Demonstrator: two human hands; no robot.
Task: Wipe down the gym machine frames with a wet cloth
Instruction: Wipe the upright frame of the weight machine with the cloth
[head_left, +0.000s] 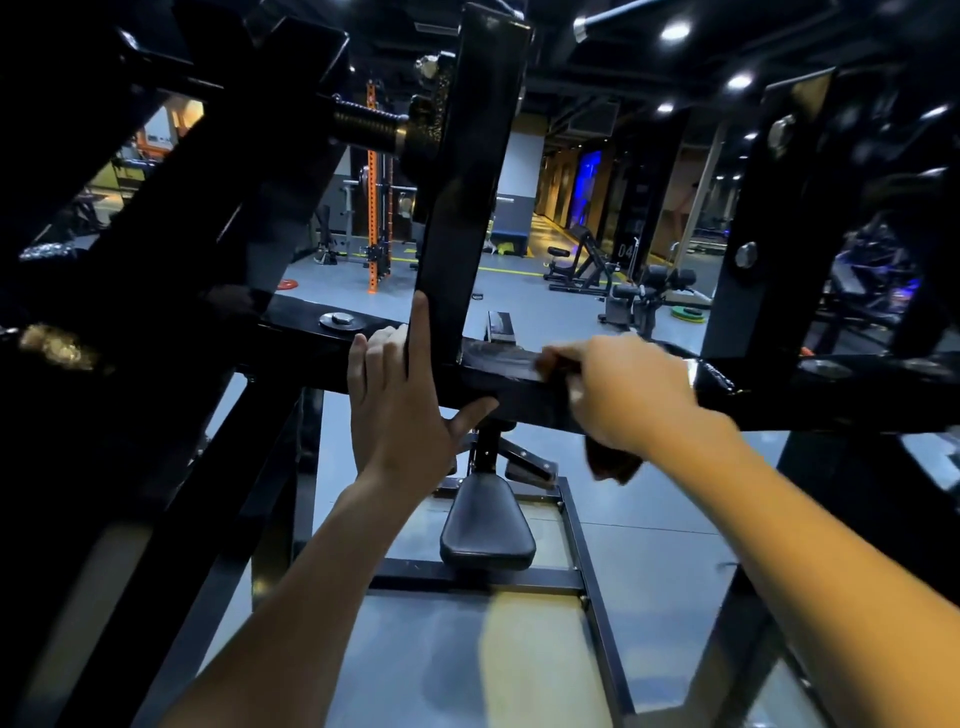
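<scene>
A black gym machine frame fills the view, with a horizontal crossbar (306, 353) running left to right and an upright post (467, 171) rising from its middle. My left hand (400, 400) rests on the crossbar at the foot of the post, index finger straight up along the post, thumb spread under the bar. My right hand (618, 389) grips a dark brown cloth (613, 462) and presses it on the crossbar just right of the post. The cloth's loose end hangs below the hand. A wet streak shows on the bar beside it.
A black padded seat (485, 525) sits below the crossbar on the machine's base rails (592, 597). A thick slanted beam (171, 260) stands at left and another upright (769, 218) at right. An orange rack (372, 208) and benches (582, 260) stand on the far grey floor.
</scene>
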